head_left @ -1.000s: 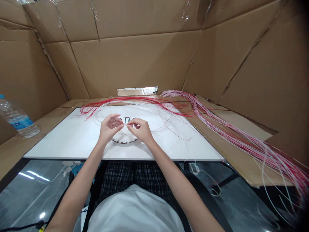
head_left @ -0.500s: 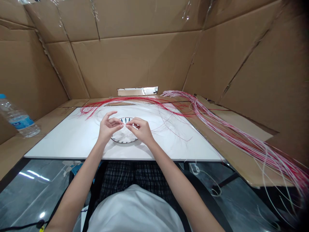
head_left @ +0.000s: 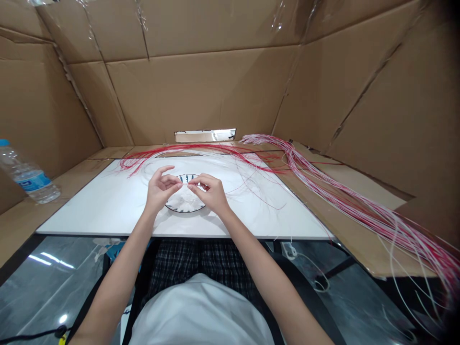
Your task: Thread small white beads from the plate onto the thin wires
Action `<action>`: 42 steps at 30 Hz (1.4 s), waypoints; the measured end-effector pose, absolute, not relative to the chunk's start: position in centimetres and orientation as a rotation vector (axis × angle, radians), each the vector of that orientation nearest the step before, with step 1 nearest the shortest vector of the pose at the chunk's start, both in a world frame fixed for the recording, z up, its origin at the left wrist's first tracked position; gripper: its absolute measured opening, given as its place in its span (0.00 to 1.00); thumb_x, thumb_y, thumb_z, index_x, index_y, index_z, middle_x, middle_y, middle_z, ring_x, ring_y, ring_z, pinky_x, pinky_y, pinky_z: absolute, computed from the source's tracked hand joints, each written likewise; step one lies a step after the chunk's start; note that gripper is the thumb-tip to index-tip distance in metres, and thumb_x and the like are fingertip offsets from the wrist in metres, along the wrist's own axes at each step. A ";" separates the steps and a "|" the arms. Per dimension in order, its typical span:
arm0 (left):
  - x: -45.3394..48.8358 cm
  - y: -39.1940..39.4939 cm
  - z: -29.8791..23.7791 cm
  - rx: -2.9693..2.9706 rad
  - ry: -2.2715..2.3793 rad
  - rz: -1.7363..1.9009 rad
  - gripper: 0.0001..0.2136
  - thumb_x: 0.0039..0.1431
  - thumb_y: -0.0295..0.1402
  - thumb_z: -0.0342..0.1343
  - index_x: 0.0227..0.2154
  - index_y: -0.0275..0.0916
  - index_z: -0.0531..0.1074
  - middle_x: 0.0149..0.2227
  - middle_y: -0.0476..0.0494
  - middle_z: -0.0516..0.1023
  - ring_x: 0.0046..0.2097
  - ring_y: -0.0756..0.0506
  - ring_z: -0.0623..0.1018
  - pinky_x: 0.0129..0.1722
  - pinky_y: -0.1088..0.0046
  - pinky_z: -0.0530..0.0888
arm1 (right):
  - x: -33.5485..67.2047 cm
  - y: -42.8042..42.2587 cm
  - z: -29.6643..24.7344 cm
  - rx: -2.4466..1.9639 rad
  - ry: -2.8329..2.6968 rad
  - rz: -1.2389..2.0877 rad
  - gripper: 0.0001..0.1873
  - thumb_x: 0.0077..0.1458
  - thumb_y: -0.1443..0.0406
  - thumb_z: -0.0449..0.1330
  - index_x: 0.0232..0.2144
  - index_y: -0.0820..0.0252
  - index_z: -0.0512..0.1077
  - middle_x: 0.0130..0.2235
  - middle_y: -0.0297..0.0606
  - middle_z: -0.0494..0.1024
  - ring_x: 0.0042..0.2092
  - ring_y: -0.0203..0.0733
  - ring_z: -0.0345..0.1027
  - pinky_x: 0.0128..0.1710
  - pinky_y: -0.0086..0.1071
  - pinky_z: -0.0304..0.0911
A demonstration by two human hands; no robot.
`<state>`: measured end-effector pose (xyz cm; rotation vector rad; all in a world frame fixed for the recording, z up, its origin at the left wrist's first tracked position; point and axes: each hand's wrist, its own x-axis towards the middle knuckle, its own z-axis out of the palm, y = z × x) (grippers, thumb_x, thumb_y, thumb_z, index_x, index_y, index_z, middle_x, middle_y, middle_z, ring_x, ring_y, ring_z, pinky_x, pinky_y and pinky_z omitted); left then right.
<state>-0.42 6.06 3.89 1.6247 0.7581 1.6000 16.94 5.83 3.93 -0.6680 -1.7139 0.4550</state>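
Observation:
My left hand [head_left: 160, 188] and my right hand [head_left: 211, 192] meet fingertip to fingertip above a round white dish with a dark rim [head_left: 185, 206] on the white board [head_left: 108, 206]. Each hand pinches something very small and pale between thumb and forefinger; it looks like a thin wire or tiny part, too small to name. The left hand's other fingers are raised and spread. A fan of red wires [head_left: 201, 151] lies just beyond the hands.
A long bundle of red and white wires [head_left: 359, 206] runs across the cardboard to the right and hangs off the edge. A plastic water bottle [head_left: 27, 177] lies at the left. Cardboard walls [head_left: 215, 86] enclose the table on three sides.
The hands have stayed above the dish. The left hand's fingers have opened a little and lifted; the pinch between the two hands has shifted slightly.

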 end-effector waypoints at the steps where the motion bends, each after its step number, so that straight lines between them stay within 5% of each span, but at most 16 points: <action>1: -0.4 6.1 3.9 1.634 0.755 1.593 0.25 0.44 0.31 0.67 0.46 0.39 0.65 0.27 0.50 0.77 0.32 0.50 0.77 0.36 0.74 0.75 | 16.9 5.8 3.9 -0.671 -1.712 0.456 0.03 0.51 0.66 0.62 0.27 0.59 0.76 0.28 0.35 0.74 0.28 0.35 0.63 0.27 0.30 0.57; 22: 0.1 6.3 3.4 1.811 0.607 1.561 0.12 0.54 0.36 0.60 0.37 0.41 0.63 0.30 0.50 0.68 0.32 0.51 0.70 0.34 0.74 0.71 | 16.8 5.7 3.8 -0.769 -1.705 0.485 0.07 0.47 0.66 0.61 0.32 0.60 0.75 0.29 0.34 0.75 0.27 0.34 0.61 0.26 0.28 0.57; 29: 0.0 6.4 2.9 1.906 0.606 1.534 0.06 0.59 0.33 0.55 0.38 0.41 0.64 0.33 0.49 0.65 0.35 0.50 0.68 0.36 0.73 0.73 | 16.8 5.7 3.7 -0.780 -1.723 0.459 0.04 0.47 0.68 0.57 0.26 0.60 0.72 0.27 0.33 0.74 0.27 0.34 0.60 0.26 0.27 0.57; 42: 0.0 6.2 3.3 1.862 0.553 1.515 0.11 0.58 0.32 0.56 0.43 0.41 0.65 0.33 0.48 0.67 0.36 0.50 0.69 0.37 0.73 0.75 | 16.9 5.7 3.9 -0.689 -1.721 0.416 0.07 0.48 0.71 0.57 0.28 0.61 0.75 0.26 0.34 0.73 0.26 0.34 0.60 0.26 0.29 0.55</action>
